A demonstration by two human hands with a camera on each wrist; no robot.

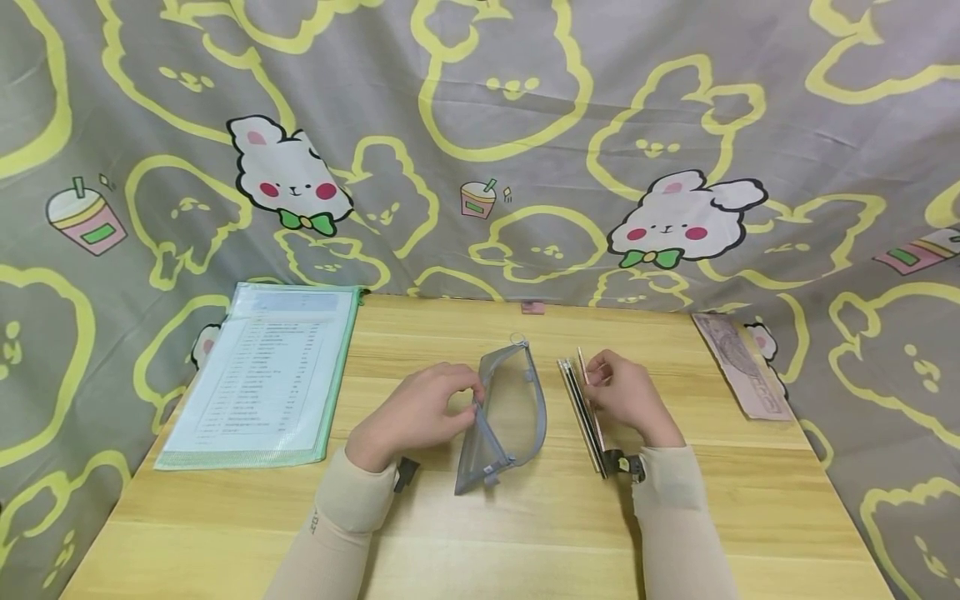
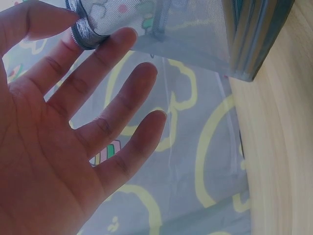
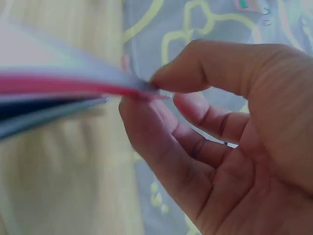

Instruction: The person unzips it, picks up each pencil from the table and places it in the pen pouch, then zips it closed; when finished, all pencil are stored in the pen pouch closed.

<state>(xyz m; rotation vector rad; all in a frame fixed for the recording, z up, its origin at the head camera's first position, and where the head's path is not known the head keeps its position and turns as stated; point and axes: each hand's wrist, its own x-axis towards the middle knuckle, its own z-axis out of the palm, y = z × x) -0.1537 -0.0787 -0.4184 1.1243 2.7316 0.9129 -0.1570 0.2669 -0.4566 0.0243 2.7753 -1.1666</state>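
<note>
A grey mesh zip pouch point(image 1: 542, 417) stands gaping on the table, its zip undone and a ring at its far end. My left hand point(image 1: 423, 408) pinches the pouch's near-left rim between thumb and index finger; in the left wrist view the other fingers point(image 2: 124, 105) are spread. To the right, my right hand point(image 1: 630, 398) pinches the edge of a thin, flat, pink-edged sheet or card point(image 3: 73, 84) between thumb and fingers. Against its left side are other thin flat pieces point(image 1: 579, 408), one dark, seen edge-on. Their exact kind cannot be told.
A green-edged clear folder point(image 1: 262, 375) with a printed sheet lies at the left. A banknote point(image 1: 741, 365) lies near the right edge. A small pink piece point(image 1: 532, 307) is at the back, by the patterned curtain point(image 1: 517, 167) behind the table point(image 1: 480, 550).
</note>
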